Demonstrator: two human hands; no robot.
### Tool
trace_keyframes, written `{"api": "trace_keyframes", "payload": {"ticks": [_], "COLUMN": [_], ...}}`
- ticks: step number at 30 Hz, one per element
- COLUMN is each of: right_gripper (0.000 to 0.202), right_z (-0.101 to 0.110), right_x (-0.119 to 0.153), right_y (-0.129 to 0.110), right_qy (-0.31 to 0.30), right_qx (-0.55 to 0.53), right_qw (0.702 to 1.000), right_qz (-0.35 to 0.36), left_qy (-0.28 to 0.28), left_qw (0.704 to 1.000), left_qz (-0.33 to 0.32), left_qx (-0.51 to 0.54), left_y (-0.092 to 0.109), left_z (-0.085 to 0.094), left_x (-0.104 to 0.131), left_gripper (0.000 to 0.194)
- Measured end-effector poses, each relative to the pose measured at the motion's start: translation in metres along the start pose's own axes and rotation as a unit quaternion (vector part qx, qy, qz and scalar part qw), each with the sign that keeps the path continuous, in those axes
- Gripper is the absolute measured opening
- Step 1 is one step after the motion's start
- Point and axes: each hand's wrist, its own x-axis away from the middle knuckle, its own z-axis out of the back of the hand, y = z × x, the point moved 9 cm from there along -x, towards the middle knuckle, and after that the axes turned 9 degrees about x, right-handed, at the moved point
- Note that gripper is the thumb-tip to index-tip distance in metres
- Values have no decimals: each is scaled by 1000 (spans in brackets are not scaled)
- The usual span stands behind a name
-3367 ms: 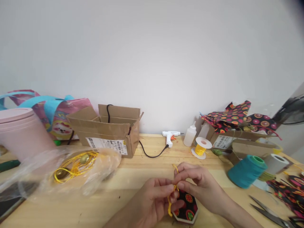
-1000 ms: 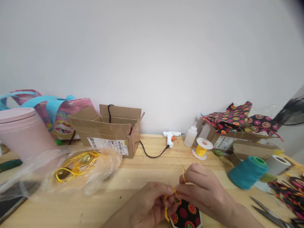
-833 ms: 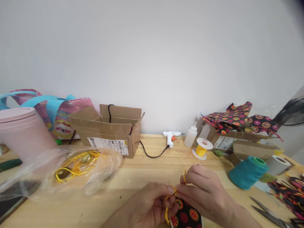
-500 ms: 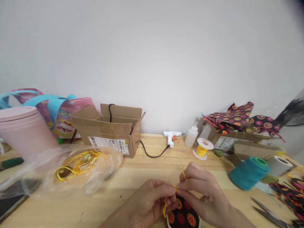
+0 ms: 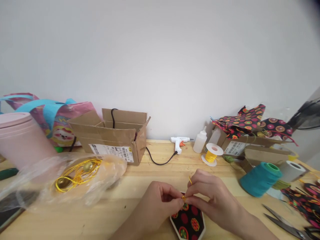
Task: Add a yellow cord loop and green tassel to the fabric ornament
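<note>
A yellow cord (image 5: 184, 198) is pinched between the fingertips of my left hand (image 5: 163, 200) and my right hand (image 5: 212, 200). A loose bit of it rises above my right fingers. Just below the fingertips is a flat, angular piece covered in black fabric with red and yellow round motifs (image 5: 188, 220), edged in white. Its top end lies under my fingers, so I cannot tell how the cord joins it. Both hands are closed, thumb against fingers.
Scissors (image 5: 285, 223) lie on the right beside a teal thread cone (image 5: 261, 179). Behind stand a yellow cord spool (image 5: 211, 155), a squeeze bottle (image 5: 200, 140) and a white glue gun (image 5: 178, 143). Leftward are a cardboard box (image 5: 112, 138), a plastic bag with cord (image 5: 107, 176) and a pink bin (image 5: 22, 140).
My left fingers have shifted from holding below the cord to pinching at its knot-like part. More of the fabric piece shows now. The whole view has swung slightly.
</note>
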Motion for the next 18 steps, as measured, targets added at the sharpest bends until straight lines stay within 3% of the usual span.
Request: {"api": "trace_keyframes", "payload": {"ticks": [7, 14, 18], "right_gripper": [7, 8, 9], "right_z": [-5, 1, -1], "right_x": [3, 3, 4], "right_y": [4, 4, 7], "right_qy": [-30, -4, -11], "right_qx": [48, 14, 8], "right_qw": [998, 998, 995], "right_qz": [-27, -64, -99], "left_qy": [1, 3, 12], "left_qw": [984, 994, 984], "left_qz": [-102, -97, -130], "left_qx": [-144, -48, -120], "left_y": [22, 20, 30], "left_z": [-7, -6, -7], "left_x": [5, 3, 7], "left_gripper": [16, 13, 14]}}
